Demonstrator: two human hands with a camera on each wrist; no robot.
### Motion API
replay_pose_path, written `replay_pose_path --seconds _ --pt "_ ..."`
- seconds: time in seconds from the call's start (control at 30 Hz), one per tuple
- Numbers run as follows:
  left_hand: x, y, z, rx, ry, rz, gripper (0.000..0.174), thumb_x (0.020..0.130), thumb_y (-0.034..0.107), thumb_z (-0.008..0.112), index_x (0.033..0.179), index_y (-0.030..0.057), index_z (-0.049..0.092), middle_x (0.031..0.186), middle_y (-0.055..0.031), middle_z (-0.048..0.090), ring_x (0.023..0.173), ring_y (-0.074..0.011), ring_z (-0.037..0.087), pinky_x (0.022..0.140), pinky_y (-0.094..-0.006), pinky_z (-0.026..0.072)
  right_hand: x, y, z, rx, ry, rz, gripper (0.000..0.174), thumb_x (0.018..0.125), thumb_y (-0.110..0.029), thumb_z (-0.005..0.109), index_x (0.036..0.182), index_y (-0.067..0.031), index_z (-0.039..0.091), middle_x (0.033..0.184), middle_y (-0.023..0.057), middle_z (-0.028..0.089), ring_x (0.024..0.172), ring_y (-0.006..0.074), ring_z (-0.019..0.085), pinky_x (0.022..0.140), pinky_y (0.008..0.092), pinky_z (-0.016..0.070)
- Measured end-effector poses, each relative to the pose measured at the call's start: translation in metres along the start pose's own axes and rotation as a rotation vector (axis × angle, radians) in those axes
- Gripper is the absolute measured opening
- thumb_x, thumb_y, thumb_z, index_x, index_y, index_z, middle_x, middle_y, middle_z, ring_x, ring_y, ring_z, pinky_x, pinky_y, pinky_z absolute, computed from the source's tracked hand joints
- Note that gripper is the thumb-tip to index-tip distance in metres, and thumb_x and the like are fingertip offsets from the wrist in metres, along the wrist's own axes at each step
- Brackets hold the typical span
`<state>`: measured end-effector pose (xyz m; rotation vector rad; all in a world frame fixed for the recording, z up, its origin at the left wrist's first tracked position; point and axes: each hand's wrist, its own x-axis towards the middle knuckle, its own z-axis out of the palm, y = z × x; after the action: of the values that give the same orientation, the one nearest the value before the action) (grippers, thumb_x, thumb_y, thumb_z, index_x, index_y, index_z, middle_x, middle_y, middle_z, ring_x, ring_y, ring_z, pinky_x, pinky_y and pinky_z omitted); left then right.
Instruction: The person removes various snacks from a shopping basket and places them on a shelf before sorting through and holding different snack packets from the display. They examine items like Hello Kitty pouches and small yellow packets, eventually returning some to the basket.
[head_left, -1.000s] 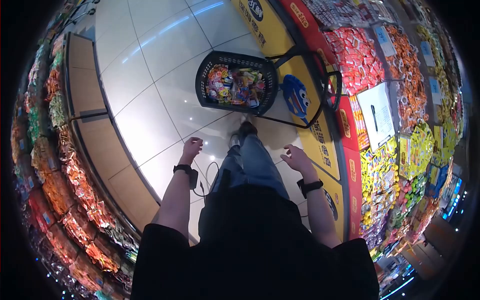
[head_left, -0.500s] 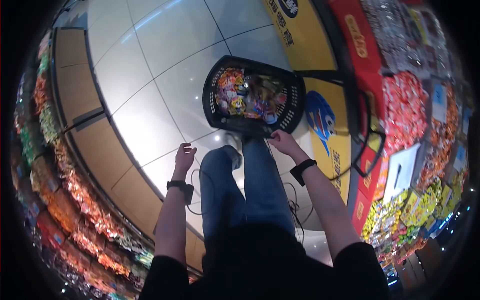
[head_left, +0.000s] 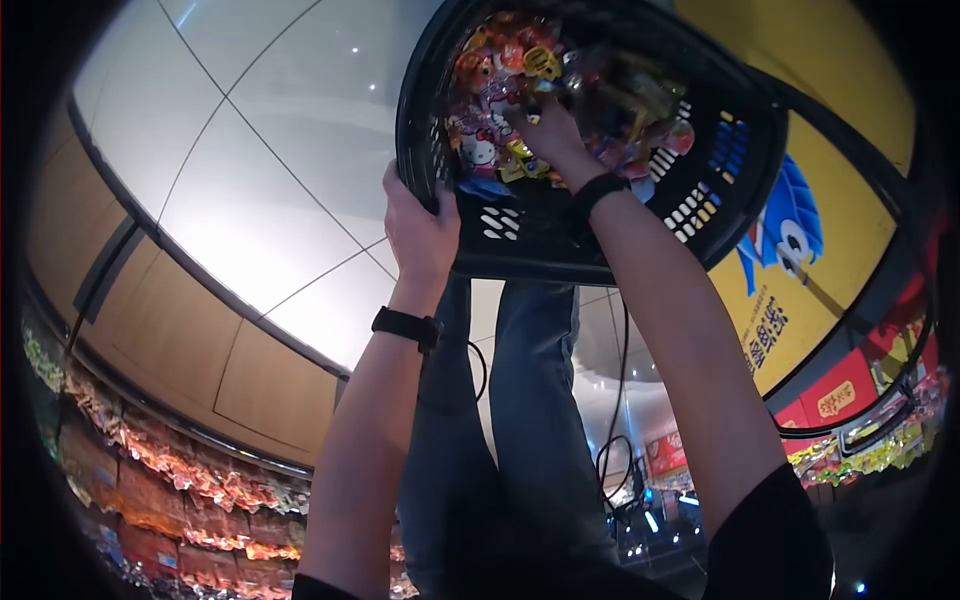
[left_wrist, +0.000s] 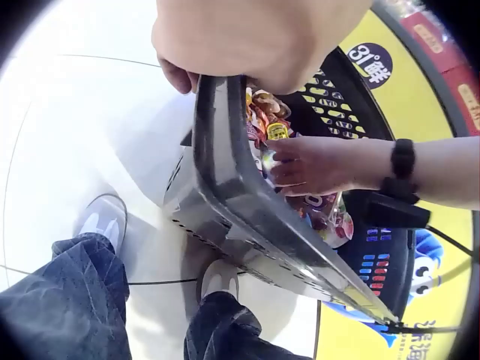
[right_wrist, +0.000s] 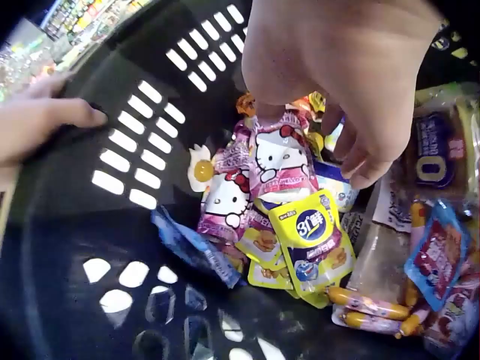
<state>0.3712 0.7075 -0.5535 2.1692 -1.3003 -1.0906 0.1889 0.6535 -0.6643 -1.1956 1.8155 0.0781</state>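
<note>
A black shopping basket [head_left: 530,262] with slotted walls fills the top of the head view, tilted, with several wrapped snacks inside. My left hand [head_left: 420,235] grips its near left rim, thumb on the inside. Down among the packets is my right hand [left_wrist: 311,165], its fingers extended and spread over them. Beneath the fingers in the right wrist view lie pink cartoon-cat packets [right_wrist: 281,161] and a yellow packet [right_wrist: 311,240]. Thin yellow sausage sticks [right_wrist: 367,304] lie lower right, and a blue wrapper [right_wrist: 196,247] leans on the wall. Some fingertips are hidden behind the hand.
A yellow display panel [head_left: 840,300] with a blue cartoon character stands on the right. Wooden shelf fronts [head_left: 190,330] and bins of wrapped candy [head_left: 190,470] line the left. The basket's long handle [head_left: 850,140] stretches to the right. Pale tiles [head_left: 270,180] cover the floor.
The basket looks much larger and closer now. My left hand has come up from hanging free to its rim, and my right hand has moved from beside the basket into it.
</note>
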Motion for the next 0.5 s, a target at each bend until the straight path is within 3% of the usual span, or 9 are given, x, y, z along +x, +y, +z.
replay_pose_path --seconds 0.1,0.17,0.2,0.23,0.3,0.33,0.4,0.5 --pt "-0.002 -0.002 -0.001 -0.015 -0.006 0.016 0.050 0.081 0.007 0.058 0.124 -0.0027 0.035 0.097 -0.0225 0.063 0.090 -0.0369 0.063 0.078 -0.0404 0.0491 0.001 -0.005 0.024 0.039 0.119 -0.043 0.069 0.069 -0.036 0.075 0.120 0.0004 0.045 0.116 0.0239 0.052 0.106 0.0384 0.055 0.089 0.0421 0.0470" --pt "0.000 0.000 -0.003 -0.038 -0.021 0.016 0.050 0.081 0.007 0.059 0.124 -0.0027 0.035 0.099 -0.0231 0.062 0.091 -0.0369 0.063 0.079 -0.0403 0.0489 -0.006 -0.016 0.023 0.050 0.227 0.025 0.072 0.065 -0.033 0.079 0.120 -0.0011 0.046 0.119 0.0213 0.049 0.106 0.0367 0.055 0.088 0.0415 0.0476" --pt "0.000 0.001 -0.003 -0.037 -0.022 0.013 0.050 0.081 0.008 0.059 0.124 -0.0027 0.035 0.099 -0.0234 0.062 0.091 -0.0369 0.063 0.079 -0.0405 0.0489 -0.013 -0.020 0.017 0.091 0.227 0.187 0.069 0.063 -0.033 0.080 0.117 -0.0016 0.051 0.117 0.0191 0.054 0.106 0.0334 0.056 0.089 0.0395 0.0476" --pt "-0.001 0.001 -0.003 -0.039 -0.021 0.009 0.049 0.081 0.008 0.059 0.123 -0.0028 0.035 0.098 -0.0237 0.062 0.090 -0.0369 0.063 0.079 -0.0407 0.0490 -0.019 -0.022 0.013 0.088 0.241 0.192 0.069 0.063 -0.033 0.080 0.117 -0.0016 0.051 0.117 0.0191 0.054 0.106 0.0334 0.056 0.089 0.0395 0.0476" --pt "-0.001 0.001 -0.004 -0.038 -0.032 0.016 0.050 0.082 0.008 0.059 0.123 -0.0025 0.035 0.097 -0.0236 0.062 0.088 -0.0375 0.063 0.076 -0.0409 0.0494 -0.027 -0.024 0.001 0.177 -0.045 0.222 0.066 0.062 -0.035 0.080 0.114 -0.0007 0.056 0.112 0.0181 0.059 0.104 0.0309 0.059 0.088 0.0377 0.0475" --pt "0.000 0.002 -0.004 -0.025 -0.035 0.015 0.050 0.082 0.008 0.059 0.123 -0.0023 0.034 0.095 -0.0235 0.062 0.086 -0.0380 0.063 0.074 -0.0410 0.0498 -0.029 -0.023 0.002 0.171 -0.030 0.226 0.066 0.062 -0.035 0.080 0.114 -0.0007 0.056 0.112 0.0181 0.059 0.104 0.0309 0.059 0.088 0.0377 0.0475" --pt "0.000 0.003 -0.004 -0.026 -0.038 0.014 0.050 0.082 0.008 0.059 0.123 -0.0022 0.034 0.095 -0.0236 0.062 0.085 -0.0378 0.064 0.074 -0.0407 0.0500 -0.032 -0.013 0.019 0.375 -0.248 0.209 0.066 0.063 -0.037 0.079 0.113 -0.0006 0.058 0.109 0.0174 0.062 0.101 0.0294 0.061 0.088 0.0367 0.0473" --pt "-0.001 0.007 -0.003 -0.018 -0.026 0.023 0.049 0.082 0.008 0.059 0.123 -0.0025 0.035 0.094 -0.0237 0.062 0.084 -0.0373 0.064 0.073 -0.0401 0.0502 -0.029 -0.007 0.044 0.230 -0.242 0.181 0.079 0.065 -0.047 0.074 0.122 0.0009 0.050 0.109 0.0185 0.061 0.104 0.0299 0.059 0.091 0.0374 0.0457"
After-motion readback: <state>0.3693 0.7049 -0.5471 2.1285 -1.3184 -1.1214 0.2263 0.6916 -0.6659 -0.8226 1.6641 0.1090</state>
